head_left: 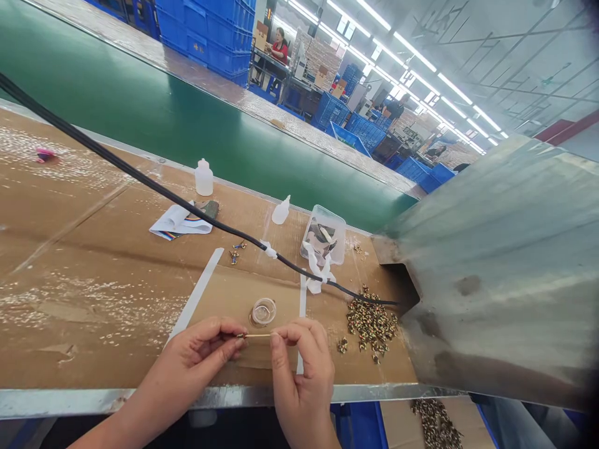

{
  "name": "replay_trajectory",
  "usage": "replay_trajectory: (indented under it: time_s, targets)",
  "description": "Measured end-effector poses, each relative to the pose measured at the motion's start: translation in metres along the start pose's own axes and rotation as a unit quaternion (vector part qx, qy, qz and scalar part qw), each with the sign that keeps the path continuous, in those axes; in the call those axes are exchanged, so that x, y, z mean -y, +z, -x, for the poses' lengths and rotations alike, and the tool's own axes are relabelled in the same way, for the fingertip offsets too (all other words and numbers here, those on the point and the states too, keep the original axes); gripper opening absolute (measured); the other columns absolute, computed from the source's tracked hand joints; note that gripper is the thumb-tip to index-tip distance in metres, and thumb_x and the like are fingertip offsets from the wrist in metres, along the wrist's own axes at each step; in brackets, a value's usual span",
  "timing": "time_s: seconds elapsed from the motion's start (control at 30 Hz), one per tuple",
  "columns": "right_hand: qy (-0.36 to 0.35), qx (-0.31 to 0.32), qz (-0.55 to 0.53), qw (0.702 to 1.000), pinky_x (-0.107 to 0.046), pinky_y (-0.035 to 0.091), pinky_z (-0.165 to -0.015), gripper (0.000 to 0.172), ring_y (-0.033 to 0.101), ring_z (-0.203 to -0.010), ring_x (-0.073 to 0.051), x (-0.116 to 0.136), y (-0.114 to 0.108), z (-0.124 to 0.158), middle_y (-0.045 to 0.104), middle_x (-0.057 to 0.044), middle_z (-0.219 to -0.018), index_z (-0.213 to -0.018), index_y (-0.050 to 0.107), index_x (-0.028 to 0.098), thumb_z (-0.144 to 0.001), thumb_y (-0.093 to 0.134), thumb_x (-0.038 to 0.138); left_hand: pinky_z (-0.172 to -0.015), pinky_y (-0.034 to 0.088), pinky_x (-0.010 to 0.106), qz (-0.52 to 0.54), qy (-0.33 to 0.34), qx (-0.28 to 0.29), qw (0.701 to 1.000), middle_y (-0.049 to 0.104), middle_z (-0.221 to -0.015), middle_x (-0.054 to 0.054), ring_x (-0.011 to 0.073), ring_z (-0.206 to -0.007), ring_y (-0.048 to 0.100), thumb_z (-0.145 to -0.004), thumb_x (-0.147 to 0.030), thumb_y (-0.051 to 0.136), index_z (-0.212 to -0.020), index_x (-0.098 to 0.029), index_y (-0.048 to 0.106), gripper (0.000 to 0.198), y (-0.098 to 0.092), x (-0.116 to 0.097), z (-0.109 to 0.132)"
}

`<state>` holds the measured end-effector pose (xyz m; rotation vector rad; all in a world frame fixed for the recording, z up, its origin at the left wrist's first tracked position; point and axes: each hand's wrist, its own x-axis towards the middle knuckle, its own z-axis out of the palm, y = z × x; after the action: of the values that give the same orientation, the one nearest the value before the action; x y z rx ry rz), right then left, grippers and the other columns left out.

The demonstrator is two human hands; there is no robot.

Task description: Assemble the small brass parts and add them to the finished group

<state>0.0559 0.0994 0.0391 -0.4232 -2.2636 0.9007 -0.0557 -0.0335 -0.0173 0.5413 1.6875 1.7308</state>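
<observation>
My left hand (196, 355) and my right hand (302, 368) are near the front edge of the cardboard-covered bench (93, 293). Between them runs a thin wooden stick (257, 335). My right hand pinches its right end. My left hand pinches a tiny part (240, 336) at the stick's left tip. A small clear round dish (263, 311) sits just beyond the stick. A heap of small gold and dark parts (372, 323) lies to the right of my right hand.
A black cable (140, 178) crosses the bench diagonally. Two white squeeze bottles (204, 178), (281, 211), a clear plastic tub (325, 234), a folded cloth (180, 221) lie behind. A green conveyor belt (140, 100) runs beyond; a metal chute (505, 268) stands right. People work far back.
</observation>
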Motion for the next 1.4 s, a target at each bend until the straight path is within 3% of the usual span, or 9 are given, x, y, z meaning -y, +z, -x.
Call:
replay_trajectory:
  time_s: [0.47, 1.4]
  targets:
    - [-0.079, 0.012, 0.036, 0.996, -0.035, 0.038, -0.079, 0.014, 0.055, -0.081, -0.019, 0.0027, -0.0022, 0.0044, 0.06, -0.003, -0.088, -0.095, 0.06, 0.021, -0.089, 0.055, 0.009, -0.076, 0.058, 0.025, -0.017, -0.008, 0.001, 1.0, 0.073, -0.085, 0.004, 0.0191, -0.08, 0.069, -0.079, -0.041, 0.069, -0.092, -0.02, 0.072, 0.025, 0.0006, -0.0054, 0.0009]
    - [-0.045, -0.005, 0.034, 0.998, -0.033, 0.041, -0.075, 0.012, 0.057, -0.081, -0.019, 0.0015, -0.0068, 0.0018, 0.061, -0.003, -0.086, -0.09, 0.06, 0.022, -0.09, 0.054, 0.012, -0.076, 0.058, 0.026, -0.005, -0.001, 0.01, 1.0, 0.073, -0.089, 0.004, 0.0191, -0.079, 0.069, -0.081, -0.041, 0.068, -0.092, -0.021, 0.072, 0.023, -0.0008, 0.002, 0.0014]
